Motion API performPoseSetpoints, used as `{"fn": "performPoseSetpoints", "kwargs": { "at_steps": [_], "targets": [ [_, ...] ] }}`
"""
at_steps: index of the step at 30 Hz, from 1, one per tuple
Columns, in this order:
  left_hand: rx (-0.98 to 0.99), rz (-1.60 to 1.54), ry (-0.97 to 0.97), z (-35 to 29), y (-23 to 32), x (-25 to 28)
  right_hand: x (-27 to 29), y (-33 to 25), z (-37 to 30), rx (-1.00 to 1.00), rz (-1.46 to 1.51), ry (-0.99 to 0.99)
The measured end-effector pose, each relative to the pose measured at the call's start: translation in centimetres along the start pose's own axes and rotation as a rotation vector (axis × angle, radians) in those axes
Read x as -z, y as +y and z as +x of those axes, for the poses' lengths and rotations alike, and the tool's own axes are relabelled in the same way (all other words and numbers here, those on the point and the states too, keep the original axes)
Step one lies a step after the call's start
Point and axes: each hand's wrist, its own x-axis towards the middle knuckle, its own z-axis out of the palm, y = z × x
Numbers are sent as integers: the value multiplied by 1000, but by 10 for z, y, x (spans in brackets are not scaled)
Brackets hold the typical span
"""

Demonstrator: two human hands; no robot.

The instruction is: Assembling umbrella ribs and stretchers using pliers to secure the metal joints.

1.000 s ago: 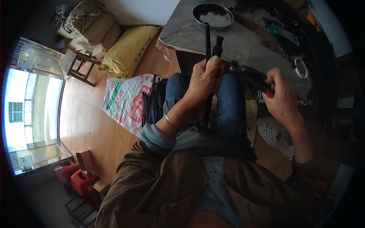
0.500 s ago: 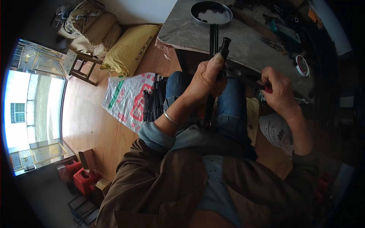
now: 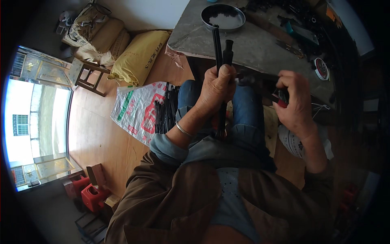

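My left hand (image 3: 216,87) is closed around several thin black rods (image 3: 217,45), held upright above my knees. One of them ends in a thicker black fitting (image 3: 228,51), and their lower ends come down between my thighs. My right hand (image 3: 298,99) grips a dark hand tool (image 3: 262,84) with red on its handle. Its head is blurred and lies beside my left fist; whether it touches the rods I cannot tell. More black rods (image 3: 165,112) lie in a bundle on a white printed sack (image 3: 136,107) left of my legs.
Ahead stands a grey table (image 3: 189,30) with a metal bowl (image 3: 243,22) of white and black bits, a teal box (image 3: 302,33) and a round tin (image 3: 321,69). A yellow sack (image 3: 140,55), a wooden stool (image 3: 90,77) and red stools (image 3: 92,196) are on the left.
The rods' tops have swung slightly left and the fitting has dropped lower. My right hand has turned around the tool, whose head is now blurred.
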Motion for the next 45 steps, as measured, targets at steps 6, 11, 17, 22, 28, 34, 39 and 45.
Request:
{"fn": "performPoseSetpoints", "kwargs": {
  "at_steps": [6,11,17,22,28,34,39,45],
  "targets": [
    [-36,16,87,0,4,-8,-9,-6,-3,-36,-105,0],
    [-84,10,146,3,7,-18,-29,-13,-25,-171,53,70],
    [-26,140,158,3,3,-7,-38,-8,-34,-229,349,-10],
    [-24,62,130,2,0,-10,-26,0,-42,-820,1510,-562],
    [-91,102,94,0,15,-23,-6,11,-24,-736,1177,-1021],
    [-98,254,181,-1,5,-7,-13,18,-36,-474,866,-572],
    [-163,375,122,-13,15,-24,-18,-8,-64,-827,1879,-858],
    [-102,331,95,-13,11,-27,15,6,-41,-385,710,-542]
  ]
}}
